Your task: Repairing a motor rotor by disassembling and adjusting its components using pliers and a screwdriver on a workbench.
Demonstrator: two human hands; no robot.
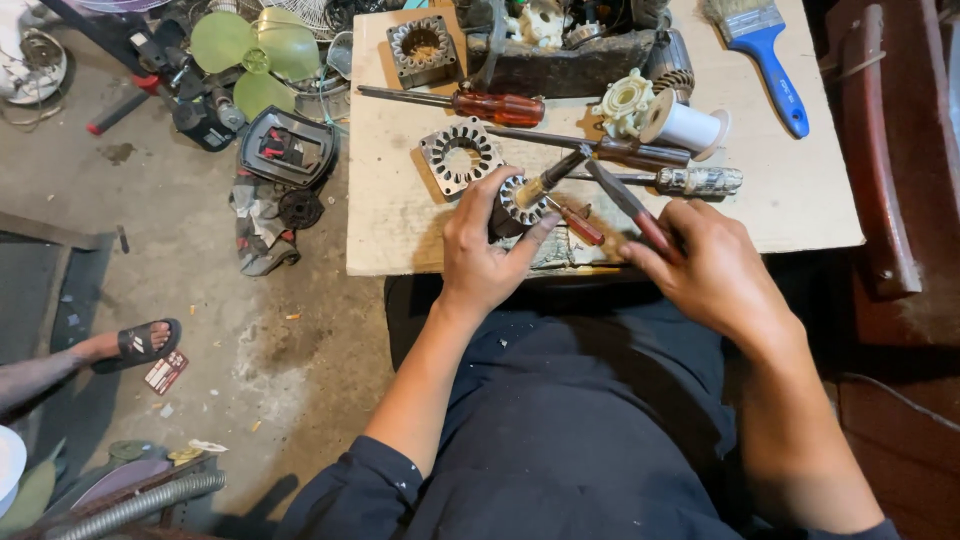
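Head view has my left hand (483, 258) wrapped around a small stator (518, 202) near the board's (800, 205) front edge, fingers curled over its top and thumb pressed on its side. My right hand (712, 268) is closed on the red handles of pliers (628, 205), whose tips point up-left toward the stator. A thin tool (552, 178) with a pale shaft pokes into the stator's ring; a small red screwdriver (575, 222) lies just beside it. A bare stator core (460, 155) sits behind my left hand. Farther back lie a brown-handled screwdriver (480, 103), a white spool (685, 125) and a blue brush (765, 50) at the far right corner. Off the left edge, a green fan blade (255, 55) lies on the floor.
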